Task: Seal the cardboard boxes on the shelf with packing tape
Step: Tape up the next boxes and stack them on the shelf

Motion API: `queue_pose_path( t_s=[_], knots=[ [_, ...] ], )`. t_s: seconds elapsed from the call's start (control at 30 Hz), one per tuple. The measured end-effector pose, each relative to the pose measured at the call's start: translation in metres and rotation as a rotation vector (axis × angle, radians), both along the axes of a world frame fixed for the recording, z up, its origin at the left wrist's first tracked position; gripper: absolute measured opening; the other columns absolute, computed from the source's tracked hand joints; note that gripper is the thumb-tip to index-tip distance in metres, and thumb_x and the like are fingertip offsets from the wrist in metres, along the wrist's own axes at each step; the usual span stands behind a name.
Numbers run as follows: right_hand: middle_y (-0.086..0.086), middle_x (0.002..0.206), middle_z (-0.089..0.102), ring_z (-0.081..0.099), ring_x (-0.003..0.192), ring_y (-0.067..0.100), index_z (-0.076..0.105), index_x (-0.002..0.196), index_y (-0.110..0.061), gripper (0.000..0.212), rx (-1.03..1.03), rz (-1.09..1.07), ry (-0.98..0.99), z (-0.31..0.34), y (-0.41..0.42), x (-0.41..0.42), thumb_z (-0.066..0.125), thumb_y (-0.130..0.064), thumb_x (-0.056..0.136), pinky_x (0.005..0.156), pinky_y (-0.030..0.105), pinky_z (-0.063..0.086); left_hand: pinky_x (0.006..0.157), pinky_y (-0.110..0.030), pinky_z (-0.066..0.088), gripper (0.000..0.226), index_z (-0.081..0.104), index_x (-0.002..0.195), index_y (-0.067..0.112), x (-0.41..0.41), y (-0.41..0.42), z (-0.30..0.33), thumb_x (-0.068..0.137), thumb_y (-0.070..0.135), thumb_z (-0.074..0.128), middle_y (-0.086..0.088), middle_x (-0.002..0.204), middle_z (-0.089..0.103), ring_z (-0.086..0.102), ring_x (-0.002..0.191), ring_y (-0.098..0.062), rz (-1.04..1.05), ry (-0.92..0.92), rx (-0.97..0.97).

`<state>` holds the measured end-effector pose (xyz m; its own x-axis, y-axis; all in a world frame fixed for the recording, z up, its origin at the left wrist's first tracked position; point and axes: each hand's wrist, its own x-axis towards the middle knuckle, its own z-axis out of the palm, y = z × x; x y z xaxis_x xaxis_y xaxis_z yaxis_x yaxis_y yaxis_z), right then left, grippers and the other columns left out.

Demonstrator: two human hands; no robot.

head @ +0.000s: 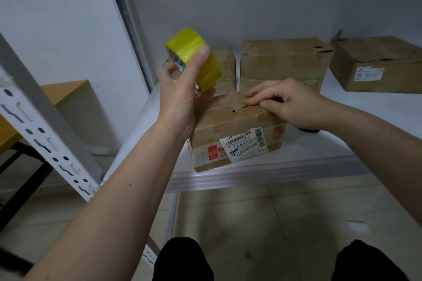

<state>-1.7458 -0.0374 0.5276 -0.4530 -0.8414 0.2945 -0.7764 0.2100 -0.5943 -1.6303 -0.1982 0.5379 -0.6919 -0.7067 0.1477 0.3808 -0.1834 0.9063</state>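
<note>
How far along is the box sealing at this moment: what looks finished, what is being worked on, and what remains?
Nothing looks freshly sealed. In hand: the left hand holds the yellow tape roll raised over the front box, while the right hand presses its fingers on that box's torn top seam, apparently fixing the tape end. Left: running tape across this box, then the three boxes behind; the middle one's top edge is torn.

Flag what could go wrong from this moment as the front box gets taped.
1. The left hand holds the tape roll raised above the front box; the strip could twist or stick to itself.
2. The right hand presses beside a torn hole in the lid; tape may not bond there.
3. The box sits at the shelf edge and might slide off.
</note>
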Motion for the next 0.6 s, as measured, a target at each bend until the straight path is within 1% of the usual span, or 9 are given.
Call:
queue_pose_path(
  t_s=[0.1, 0.2, 0.27, 0.33, 0.37, 0.43, 0.5, 0.53, 0.6],
  knots=[
    [-0.01, 0.121, 0.062, 0.056, 0.114, 0.006, 0.069, 0.106, -0.03, 0.03, -0.056, -0.027, -0.094, 0.008, -0.001, 0.007, 0.059, -0.006, 0.092, 0.104, 0.032, 0.043, 0.078, -0.04, 0.061, 0.063, 0.049, 0.128, 0.014, 0.0, -0.002, 0.002, 0.079, 0.041, 0.078, -0.003, 0.102, 0.07, 0.073, 0.089, -0.025, -0.048, -0.018, -0.009],
    [0.0, 0.129, 0.056, 0.055, 0.114, 0.007, 0.046, 0.139, -0.021, 0.051, -0.238, -0.072, -0.213, 0.024, -0.008, 0.013, 0.06, -0.008, 0.092, 0.1, 0.022, 0.046, 0.068, -0.035, 0.06, 0.056, 0.06, 0.119, 0.02, 0.002, -0.006, 0.008, 0.075, 0.054, 0.064, -0.003, 0.1, 0.07, 0.07, 0.088, -0.021, -0.243, -0.084, -0.039],
    [0.006, 0.129, 0.053, 0.055, 0.111, 0.007, 0.033, 0.146, -0.017, 0.063, -0.351, -0.059, -0.305, 0.037, -0.015, 0.017, 0.062, -0.009, 0.091, 0.097, 0.02, 0.046, 0.064, -0.03, 0.06, 0.057, 0.061, 0.123, 0.021, 0.005, -0.006, 0.016, 0.083, 0.061, 0.055, -0.003, 0.103, 0.069, 0.068, 0.085, -0.02, -0.414, -0.111, -0.054],
    [0.002, 0.115, 0.056, 0.058, 0.098, 0.0, 0.037, 0.142, -0.016, 0.06, -0.398, -0.052, -0.31, 0.049, -0.024, 0.019, 0.065, -0.008, 0.089, 0.09, 0.015, 0.048, 0.066, -0.032, 0.059, 0.066, 0.062, 0.127, 0.019, 0.007, -0.003, 0.024, 0.08, 0.065, 0.064, -0.008, 0.111, 0.068, 0.067, 0.084, -0.024, -0.569, -0.144, -0.115],
    [-0.001, 0.107, 0.058, 0.059, 0.091, 0.0, 0.047, 0.132, -0.016, 0.049, -0.39, -0.067, -0.243, 0.053, -0.028, 0.018, 0.065, -0.005, 0.088, 0.084, 0.013, 0.048, 0.07, -0.035, 0.059, 0.075, 0.063, 0.125, 0.018, 0.008, -0.002, 0.027, 0.069, 0.066, 0.074, -0.012, 0.114, 0.067, 0.066, 0.088, -0.029, -0.641, -0.172, -0.16],
    [0.004, 0.097, 0.066, 0.064, 0.092, 0.016, 0.064, 0.103, -0.012, 0.023, -0.428, -0.125, -0.102, 0.058, -0.036, 0.017, 0.062, 0.002, 0.085, 0.083, 0.026, 0.052, 0.076, -0.036, 0.057, 0.091, 0.065, 0.12, 0.017, 0.009, 0.002, 0.03, 0.046, 0.064, 0.086, -0.016, 0.115, 0.066, 0.066, 0.092, -0.034, -0.779, -0.201, -0.206],
    [0.01, 0.096, 0.069, 0.066, 0.094, 0.023, 0.067, 0.097, -0.008, 0.018, -0.542, -0.17, -0.084, 0.059, -0.038, 0.018, 0.059, 0.001, 0.083, 0.086, 0.038, 0.054, 0.073, -0.027, 0.057, 0.094, 0.063, 0.119, 0.015, 0.01, 0.005, 0.031, 0.037, 0.05, 0.096, -0.016, 0.116, 0.065, 0.068, 0.088, -0.034, -0.881, -0.145, -0.1],
    [0.009, 0.095, 0.068, 0.066, 0.091, 0.019, 0.066, 0.097, -0.009, 0.018, -0.605, -0.179, -0.106, 0.06, -0.038, 0.018, 0.058, 0.002, 0.085, 0.086, 0.038, 0.053, 0.071, -0.024, 0.056, 0.09, 0.065, 0.116, 0.014, 0.009, 0.005, 0.03, 0.036, 0.039, 0.099, -0.015, 0.117, 0.065, 0.069, 0.088, -0.034, -0.904, -0.101, -0.01],
    [0.005, 0.086, 0.065, 0.064, 0.075, 0.004, 0.061, 0.098, -0.012, 0.023, -0.714, -0.182, -0.154, 0.064, -0.034, 0.02, 0.053, 0.009, 0.089, 0.078, 0.026, 0.054, 0.071, -0.024, 0.055, 0.073, 0.073, 0.105, 0.007, 0.01, 0.008, 0.024, 0.038, 0.018, 0.1, -0.017, 0.114, 0.068, 0.07, 0.091, -0.036, -0.895, -0.039, 0.137]
  ],
)
